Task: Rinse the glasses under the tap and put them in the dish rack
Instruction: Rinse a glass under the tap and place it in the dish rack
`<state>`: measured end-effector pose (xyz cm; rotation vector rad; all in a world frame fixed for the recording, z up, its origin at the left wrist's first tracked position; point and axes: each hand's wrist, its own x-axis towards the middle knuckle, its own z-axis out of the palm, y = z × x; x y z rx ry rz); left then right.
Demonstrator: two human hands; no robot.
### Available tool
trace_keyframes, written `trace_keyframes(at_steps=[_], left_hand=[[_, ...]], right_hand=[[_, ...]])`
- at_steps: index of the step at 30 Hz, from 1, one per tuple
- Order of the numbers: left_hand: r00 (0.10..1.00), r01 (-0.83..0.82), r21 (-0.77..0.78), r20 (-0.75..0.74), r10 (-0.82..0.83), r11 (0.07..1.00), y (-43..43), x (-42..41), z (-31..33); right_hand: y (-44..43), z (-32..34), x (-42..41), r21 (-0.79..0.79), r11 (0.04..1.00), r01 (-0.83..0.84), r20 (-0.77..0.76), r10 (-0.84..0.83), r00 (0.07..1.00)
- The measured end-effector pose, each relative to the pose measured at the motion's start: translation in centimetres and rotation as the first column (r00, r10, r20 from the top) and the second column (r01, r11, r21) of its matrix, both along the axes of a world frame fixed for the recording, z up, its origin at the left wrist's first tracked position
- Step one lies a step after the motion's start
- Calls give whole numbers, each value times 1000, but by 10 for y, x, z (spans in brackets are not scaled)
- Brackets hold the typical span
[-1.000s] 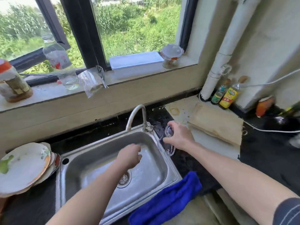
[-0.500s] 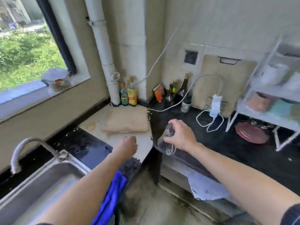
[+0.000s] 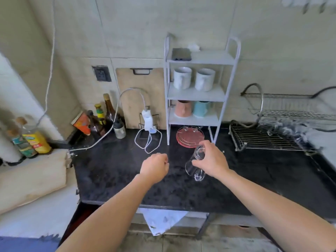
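- We see the right hand (image 3: 211, 161) with its fingers curled round a clear glass (image 3: 194, 165), which is tilted above the black counter (image 3: 112, 171).
- Left hand (image 3: 155, 166): fingers curled into a fist, holding nothing, near the glass on its left.
- We see the wire dish rack (image 3: 263, 140) on the counter further right, apart from the glass.
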<state>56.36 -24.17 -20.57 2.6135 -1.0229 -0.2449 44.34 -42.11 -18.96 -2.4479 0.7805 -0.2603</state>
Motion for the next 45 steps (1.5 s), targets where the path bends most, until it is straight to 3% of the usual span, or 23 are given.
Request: trace_keyframes(at_steps=[10,17,26,31,37,45], left_hand=[[972,226,-79,-46,-230,971,-184,7,-2],[953,277,-212,-65,-296,937,-304,-8,7],[991,88,-447,-48,-121,890,-463,-44,20],[998,-57,-496,-39,43,866,-522,-56,25],[980,-168,-562,-6,199,810,-538,-60,14],[971,-169,-602,35,237,780,-542,-58,2]], right_hand=[[-152,-19,-47,18,960,279,-103,-276,956],[-256,-34,-90,23,906,422,-134,-416,900],[-424,-69,-114,43,923,383,-125,-375,918],[-498,-83,-115,45,924,380,-128,-372,919],[-552,-94,-101,44,943,331,-144,-322,936],[-570,-113,-82,-57,961,270,-152,-275,949]])
